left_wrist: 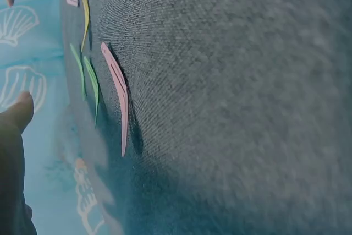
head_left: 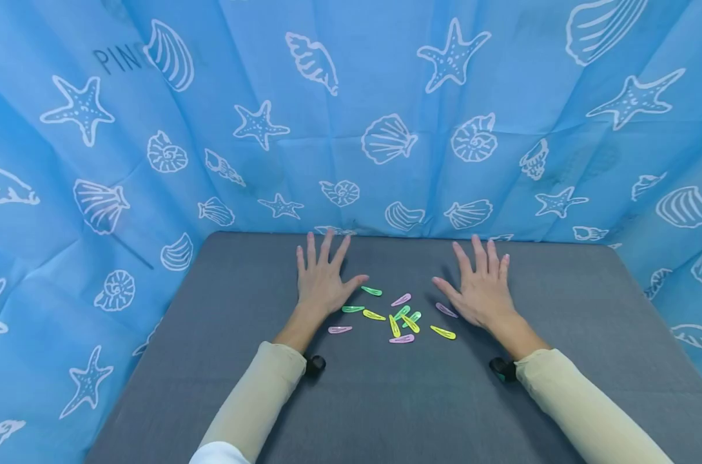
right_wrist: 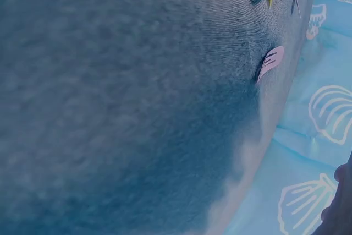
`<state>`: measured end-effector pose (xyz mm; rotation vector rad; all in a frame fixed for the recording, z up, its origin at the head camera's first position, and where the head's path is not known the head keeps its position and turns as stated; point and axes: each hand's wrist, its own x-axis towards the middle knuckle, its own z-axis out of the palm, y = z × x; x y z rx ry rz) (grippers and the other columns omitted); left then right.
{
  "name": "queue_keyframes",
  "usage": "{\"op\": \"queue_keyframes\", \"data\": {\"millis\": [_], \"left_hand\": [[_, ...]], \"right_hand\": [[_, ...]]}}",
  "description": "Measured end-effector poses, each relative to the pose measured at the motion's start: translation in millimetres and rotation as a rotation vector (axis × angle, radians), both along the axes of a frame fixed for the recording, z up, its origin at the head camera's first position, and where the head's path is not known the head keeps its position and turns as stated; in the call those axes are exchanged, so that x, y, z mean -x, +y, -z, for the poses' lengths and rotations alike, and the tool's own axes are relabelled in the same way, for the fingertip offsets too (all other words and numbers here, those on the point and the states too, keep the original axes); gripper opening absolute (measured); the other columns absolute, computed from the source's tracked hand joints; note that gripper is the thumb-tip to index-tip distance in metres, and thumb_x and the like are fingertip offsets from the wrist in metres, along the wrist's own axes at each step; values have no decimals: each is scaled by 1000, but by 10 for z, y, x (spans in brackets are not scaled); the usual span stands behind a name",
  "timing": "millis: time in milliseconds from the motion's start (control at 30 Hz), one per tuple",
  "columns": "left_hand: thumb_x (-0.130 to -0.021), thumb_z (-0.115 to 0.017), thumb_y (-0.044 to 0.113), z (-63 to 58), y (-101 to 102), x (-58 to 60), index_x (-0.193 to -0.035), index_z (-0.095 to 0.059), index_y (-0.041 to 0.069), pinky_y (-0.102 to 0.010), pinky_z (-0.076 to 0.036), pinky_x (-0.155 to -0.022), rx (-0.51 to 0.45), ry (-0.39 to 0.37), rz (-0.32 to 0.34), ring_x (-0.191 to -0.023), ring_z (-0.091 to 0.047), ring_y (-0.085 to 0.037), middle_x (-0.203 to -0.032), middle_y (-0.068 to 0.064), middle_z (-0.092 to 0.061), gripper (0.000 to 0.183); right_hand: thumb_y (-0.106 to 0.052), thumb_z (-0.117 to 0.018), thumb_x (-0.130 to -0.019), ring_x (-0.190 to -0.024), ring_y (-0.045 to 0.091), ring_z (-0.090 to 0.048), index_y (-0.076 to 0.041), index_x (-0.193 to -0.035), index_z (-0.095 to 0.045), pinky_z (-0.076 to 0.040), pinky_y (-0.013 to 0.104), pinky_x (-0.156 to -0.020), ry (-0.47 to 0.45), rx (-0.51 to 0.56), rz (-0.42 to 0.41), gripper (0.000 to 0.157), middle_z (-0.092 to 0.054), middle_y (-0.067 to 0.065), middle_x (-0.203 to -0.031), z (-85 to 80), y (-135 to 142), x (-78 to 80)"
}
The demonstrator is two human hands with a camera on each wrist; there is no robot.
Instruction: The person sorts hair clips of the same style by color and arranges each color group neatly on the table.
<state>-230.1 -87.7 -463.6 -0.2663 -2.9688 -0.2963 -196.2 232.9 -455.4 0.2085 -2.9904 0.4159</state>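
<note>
Both hands are spread over the grey table, one on each side of a loose scatter of snap hair clips in pink, green and yellow. My left hand (head_left: 321, 282) has its fingers straight, its thumb close to a green hair clip (head_left: 371, 291). On the other side my right hand (head_left: 481, 293) is spread too, nearest to a purplish-pink hair clip (head_left: 446, 310). Neither hand holds anything. In the middle, yellow hair clips (head_left: 410, 323) and green ones overlap. A pink hair clip (left_wrist: 118, 92) lies large in the left wrist view; another pink hair clip (right_wrist: 271, 61) shows in the right.
The grey cloth-covered table (head_left: 397, 412) reaches back to a blue curtain (head_left: 351, 96) printed with white shells and starfish. Dark wrist straps (head_left: 503, 370) sit at the cuffs of the pale sleeves (head_left: 583, 399).
</note>
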Motion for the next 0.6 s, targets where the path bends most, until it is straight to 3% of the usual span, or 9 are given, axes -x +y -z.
{"op": "queue_keyframes", "data": {"millis": [333,500,600], "left_hand": [[-89,-54,77,-63,-97,-128,-164,-10,40,-63,1,-126,-71,-38,-13,-160,10,-39,-174,-4,-4,95],[-89,-57,76,-93,-136,-194,-163,-12,41,-62,-2,-126,-72,-46,-12,-160,8,-40,-174,-3,-3,94],[-88,-60,75,-94,-173,-244,-163,-14,40,-62,-5,-126,-98,-46,-5,-160,7,-40,-174,-4,-6,95]], "right_hand": [[-64,-50,-99,-155,52,1,-11,-163,-16,-4,74,-119,-3,61,-20,90,-2,26,-169,-5,95,-84],[-57,-54,-101,-152,54,-5,-13,-164,-14,-18,75,-114,-54,145,-64,87,0,25,-169,22,103,-138],[-50,-60,-100,-145,53,-17,-13,-163,-17,-28,74,-108,-77,199,-95,85,-9,28,-164,57,98,-181]]}}
